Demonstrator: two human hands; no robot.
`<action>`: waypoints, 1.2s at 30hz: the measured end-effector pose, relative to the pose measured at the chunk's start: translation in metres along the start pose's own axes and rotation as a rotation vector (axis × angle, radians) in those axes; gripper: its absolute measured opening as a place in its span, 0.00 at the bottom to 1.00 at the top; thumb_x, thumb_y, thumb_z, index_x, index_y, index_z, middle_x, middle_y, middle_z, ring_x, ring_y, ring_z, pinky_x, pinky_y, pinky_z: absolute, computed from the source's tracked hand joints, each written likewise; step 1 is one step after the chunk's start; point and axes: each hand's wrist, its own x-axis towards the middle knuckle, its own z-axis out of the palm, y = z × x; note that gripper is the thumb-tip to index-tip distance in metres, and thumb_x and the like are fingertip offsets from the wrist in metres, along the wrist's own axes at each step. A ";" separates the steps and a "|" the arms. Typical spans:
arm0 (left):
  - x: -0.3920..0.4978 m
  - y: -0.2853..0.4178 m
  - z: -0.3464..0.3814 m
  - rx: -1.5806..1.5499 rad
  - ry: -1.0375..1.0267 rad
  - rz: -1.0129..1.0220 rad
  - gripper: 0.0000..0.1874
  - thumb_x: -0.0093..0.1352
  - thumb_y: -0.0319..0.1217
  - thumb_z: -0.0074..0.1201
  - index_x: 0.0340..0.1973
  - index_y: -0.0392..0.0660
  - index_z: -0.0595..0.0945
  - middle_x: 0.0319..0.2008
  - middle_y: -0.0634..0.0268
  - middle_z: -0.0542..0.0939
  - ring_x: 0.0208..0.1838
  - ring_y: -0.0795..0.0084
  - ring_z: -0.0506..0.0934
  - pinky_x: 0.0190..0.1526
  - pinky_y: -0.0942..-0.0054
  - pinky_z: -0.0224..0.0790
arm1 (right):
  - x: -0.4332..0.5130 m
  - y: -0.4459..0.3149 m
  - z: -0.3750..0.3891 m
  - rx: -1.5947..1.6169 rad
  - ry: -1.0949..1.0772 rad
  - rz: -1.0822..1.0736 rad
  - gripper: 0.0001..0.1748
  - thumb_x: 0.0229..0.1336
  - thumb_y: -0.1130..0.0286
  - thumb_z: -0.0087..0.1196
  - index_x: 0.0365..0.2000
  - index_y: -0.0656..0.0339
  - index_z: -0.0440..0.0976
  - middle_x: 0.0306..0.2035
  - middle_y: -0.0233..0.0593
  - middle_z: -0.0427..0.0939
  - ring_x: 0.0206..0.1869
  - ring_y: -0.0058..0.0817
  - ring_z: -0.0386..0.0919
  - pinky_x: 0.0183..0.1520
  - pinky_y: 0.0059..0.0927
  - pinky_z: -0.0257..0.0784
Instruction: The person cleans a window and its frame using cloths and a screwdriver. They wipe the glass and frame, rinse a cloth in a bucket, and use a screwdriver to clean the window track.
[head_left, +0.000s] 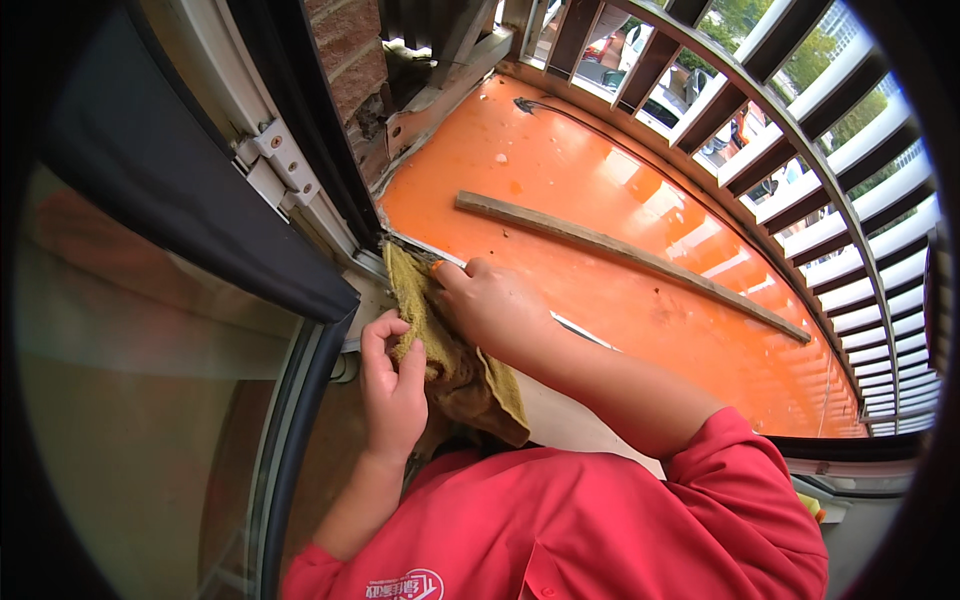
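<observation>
A worn yellow-brown cloth (420, 307) lies bunched over the corner of the window sill frame and hangs down towards my body. My left hand (394, 382) pinches its near edge between thumb and fingers. Over the cloth's far side, my right hand (491, 304) is curled at the frame's lower track (581, 330). A small orange-ended object (437, 265) shows at its fingertips; the rest is hidden by the hand and cloth, so its kind is unclear.
An open dark-framed window sash (300, 442) stands at left, near a white hinge (286, 163). Outside, a wooden strip (630, 262) lies on an orange ledge (555, 172), bounded by a metal railing (817, 172). A brick wall (345, 60) rises at upper left.
</observation>
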 end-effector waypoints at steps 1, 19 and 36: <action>0.000 -0.001 0.000 0.000 0.008 -0.028 0.11 0.72 0.19 0.45 0.49 0.39 0.69 0.55 0.57 0.72 0.55 0.70 0.70 0.62 0.70 0.60 | -0.001 0.000 0.001 -0.025 -0.086 0.062 0.14 0.57 0.70 0.52 0.44 0.59 0.70 0.29 0.51 0.76 0.29 0.50 0.80 0.31 0.47 0.75; 0.025 -0.001 0.016 0.041 0.069 0.097 0.11 0.66 0.15 0.37 0.42 0.37 0.69 0.53 0.52 0.74 0.55 0.65 0.71 0.64 0.67 0.58 | 0.029 -0.007 0.030 0.411 0.212 0.130 0.10 0.58 0.70 0.55 0.36 0.65 0.71 0.26 0.56 0.79 0.31 0.55 0.80 0.36 0.51 0.76; -0.046 0.037 -0.011 0.224 -0.149 0.204 0.13 0.64 0.15 0.45 0.42 0.40 0.71 0.52 0.52 0.75 0.51 0.62 0.74 0.58 0.69 0.64 | -0.044 -0.011 0.006 0.603 0.169 -0.107 0.15 0.58 0.71 0.61 0.45 0.55 0.74 0.41 0.47 0.79 0.40 0.47 0.80 0.41 0.41 0.77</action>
